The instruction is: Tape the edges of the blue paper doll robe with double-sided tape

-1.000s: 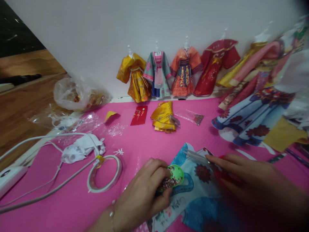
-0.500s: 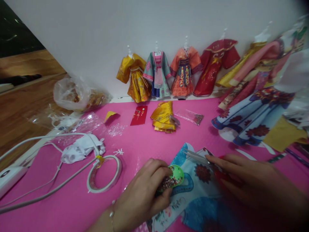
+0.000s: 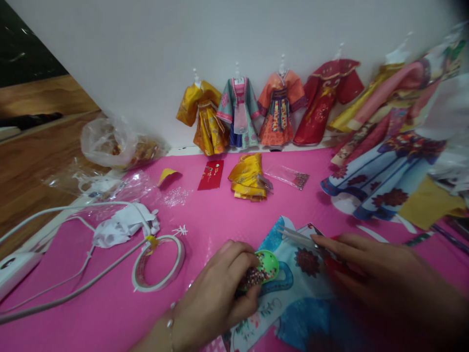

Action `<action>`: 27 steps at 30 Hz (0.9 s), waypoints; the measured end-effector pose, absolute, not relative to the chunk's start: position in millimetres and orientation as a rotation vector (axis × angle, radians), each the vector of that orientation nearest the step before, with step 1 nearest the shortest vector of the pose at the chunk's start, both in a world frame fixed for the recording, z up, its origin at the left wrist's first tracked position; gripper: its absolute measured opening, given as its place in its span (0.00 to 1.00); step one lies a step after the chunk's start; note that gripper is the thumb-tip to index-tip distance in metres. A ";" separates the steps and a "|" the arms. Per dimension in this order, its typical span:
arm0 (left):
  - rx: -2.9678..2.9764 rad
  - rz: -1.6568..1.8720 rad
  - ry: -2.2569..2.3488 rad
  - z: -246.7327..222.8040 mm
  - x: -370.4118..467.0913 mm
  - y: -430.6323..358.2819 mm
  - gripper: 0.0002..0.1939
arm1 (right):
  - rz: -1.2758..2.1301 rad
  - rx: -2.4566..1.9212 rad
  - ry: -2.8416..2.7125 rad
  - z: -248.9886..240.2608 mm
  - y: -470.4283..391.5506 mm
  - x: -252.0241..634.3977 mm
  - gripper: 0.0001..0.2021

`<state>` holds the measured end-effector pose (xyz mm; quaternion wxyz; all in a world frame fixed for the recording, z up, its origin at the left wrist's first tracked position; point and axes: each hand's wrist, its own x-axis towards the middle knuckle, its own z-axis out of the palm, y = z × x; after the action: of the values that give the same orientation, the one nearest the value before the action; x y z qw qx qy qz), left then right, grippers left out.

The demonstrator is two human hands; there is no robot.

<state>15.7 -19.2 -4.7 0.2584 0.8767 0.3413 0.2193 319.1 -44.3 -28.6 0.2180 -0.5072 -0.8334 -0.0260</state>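
Note:
My left hand [image 3: 223, 288] is curled round a small green dish [image 3: 270, 261] of tiny multicoloured beads [image 3: 252, 277]; thumb and fingers lie at its edge. Red-handled scissors [image 3: 300, 238] are in my right hand [image 3: 377, 274], their blades pointing left and lying over the fabric. Beneath both hands spreads a printed fabric piece [image 3: 289, 278] in pale blue and turquoise, with a dark red flower and a blue loop shape on it. The right hand is blurred and dim, so its lower fingers are hard to see.
Small doll dresses [image 3: 240, 110] on white stands line the white wall. Folded gold fabric [image 3: 249, 178], a red card [image 3: 210, 175] and a bead packet [image 3: 291, 177] lie on the pink mat [image 3: 205, 215]. Left are a tape roll [image 3: 179, 264], a white cable [image 3: 102, 266] and plastic bags [image 3: 110, 142].
Almost nothing differs. Both hands, the dish and the scissors stay in nearly the same places.

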 end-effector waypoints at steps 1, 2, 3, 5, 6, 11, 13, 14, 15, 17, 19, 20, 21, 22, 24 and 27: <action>2.365 0.596 0.921 -4.9 15.8 -19.0 0.14 | -0.082 -1.398 -2.324 -27.9 -44.2 319.2 0.18; 2.354 0.597 0.919 -5.1 16.0 -18.7 0.14 | -0.078 -1.387 -2.348 -27.1 -44.1 319.3 0.18; 2.347 0.597 0.921 -5.4 16.2 -18.5 0.13 | -0.068 -1.373 -2.366 -26.3 -44.1 319.4 0.19; 2.342 0.593 0.922 -6.0 16.6 -18.1 0.13 | -0.060 -1.353 -2.368 -24.6 -43.8 319.6 0.19; 2.343 0.595 0.923 -6.3 16.7 -18.0 0.12 | -0.056 -1.350 -2.367 -23.8 -43.6 319.6 0.19; 2.366 0.610 0.933 -6.8 17.0 -18.3 0.10 | -0.058 -1.351 -2.378 -22.0 -43.4 319.9 0.20; 2.368 0.609 0.935 -6.7 16.8 -18.2 0.10 | -0.054 -1.344 -2.367 -23.0 -44.2 320.2 0.20; 2.364 0.607 0.937 -6.8 16.7 -18.0 0.11 | -0.050 -1.345 -2.357 -23.7 -44.7 320.2 0.20; 2.361 0.603 0.937 -7.0 16.4 -17.8 0.11 | -0.043 -1.351 -2.347 -24.5 -45.2 320.2 0.21; 2.360 0.597 0.931 -7.6 15.8 -17.6 0.12 | -0.040 -1.369 -2.337 -25.8 -45.9 319.9 0.21; 2.370 0.594 0.927 -7.9 15.4 -17.9 0.12 | -0.032 -1.388 -2.334 -25.9 -46.3 319.2 0.21; 2.377 0.597 0.926 -7.9 15.4 -18.1 0.12 | -0.031 -1.388 -2.333 -25.5 -46.6 318.7 0.21; 2.380 0.599 0.930 -7.7 15.6 -18.4 0.11 | -0.030 -1.382 -2.337 -24.6 -47.0 318.2 0.20; 2.381 0.605 0.933 -7.3 15.8 -18.7 0.11 | -0.032 -1.374 -2.344 -23.5 -47.7 317.4 0.20; 2.377 0.620 0.932 -6.5 16.7 -18.9 0.11 | -0.045 -1.331 -2.386 -20.7 -49.9 315.2 0.20; 2.381 0.647 0.920 -5.8 17.9 -18.9 0.11 | -0.094 -1.232 -2.498 -16.7 -54.9 309.7 0.19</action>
<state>17.9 -18.9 -5.8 0.2512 0.8751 0.3383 0.2379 309.7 -54.9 -16.7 0.1766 -0.4350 -0.8823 -0.0332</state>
